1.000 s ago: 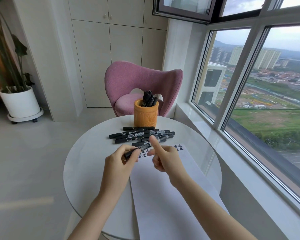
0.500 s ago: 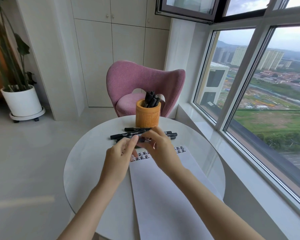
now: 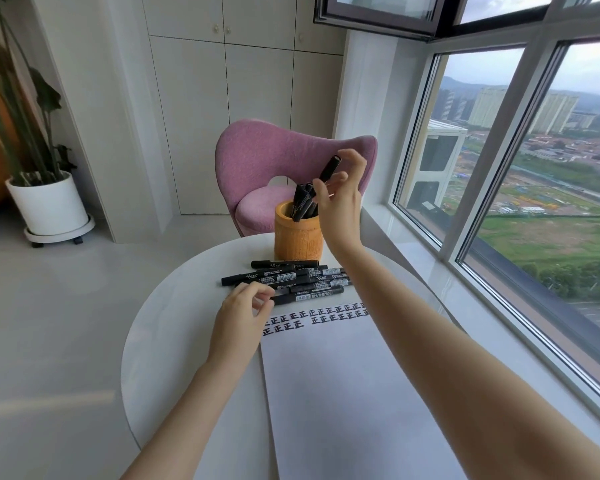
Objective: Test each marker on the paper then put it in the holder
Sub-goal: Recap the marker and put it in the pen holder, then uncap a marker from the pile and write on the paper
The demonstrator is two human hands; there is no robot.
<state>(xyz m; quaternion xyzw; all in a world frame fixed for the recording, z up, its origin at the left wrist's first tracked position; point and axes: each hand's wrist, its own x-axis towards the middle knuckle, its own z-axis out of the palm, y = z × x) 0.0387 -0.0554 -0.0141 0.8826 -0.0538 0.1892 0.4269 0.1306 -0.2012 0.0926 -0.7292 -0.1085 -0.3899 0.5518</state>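
Observation:
My right hand (image 3: 340, 206) is raised over the orange wooden holder (image 3: 297, 239) at the table's far edge. It pinches a black marker (image 3: 329, 168) between thumb and fingertips; the marker is tilted, with its lower end among several markers (image 3: 300, 202) standing in the holder. My left hand (image 3: 241, 315) hovers with loosely curled fingers at the left end of the pile of black markers (image 3: 291, 278) lying in front of the holder, and holds nothing. White paper (image 3: 343, 393) lies below the pile, with rows of black test marks (image 3: 321, 315) along its top.
The round white table (image 3: 168, 334) carries everything. A pink chair (image 3: 257, 161) stands just behind the holder. On the floor at the left is a white plant pot (image 3: 49, 206). The window sill and glass (image 3: 499, 237) run along the right.
My right hand took the marker from between both hands and lifted it back over the holder. My left hand let go and sank toward the pile. The view tilted up slightly.

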